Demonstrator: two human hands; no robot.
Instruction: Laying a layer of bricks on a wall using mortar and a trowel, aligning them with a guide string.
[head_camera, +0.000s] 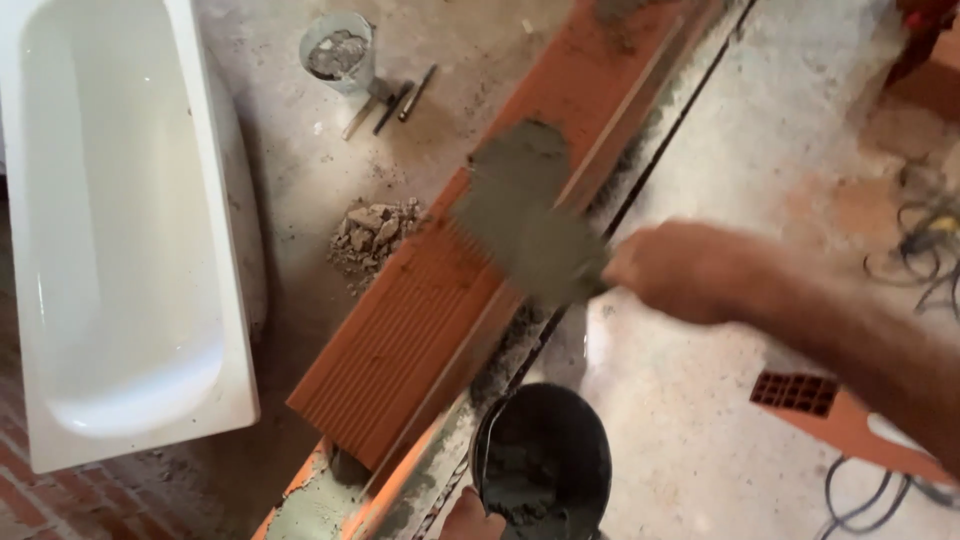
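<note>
Right hand (680, 272): clenched on trowel (530, 250), spreading mortar (520, 160) over brick (440, 300). Left hand (472, 517): grasping bucket (545, 460) rim; tub (120, 220) alongside.

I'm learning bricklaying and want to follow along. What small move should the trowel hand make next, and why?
Probably draw the trowel in the right hand down along the brick top, towards the black bucket. The grey mortar sits in one patch, and the ribbed face below it is bare.
</note>
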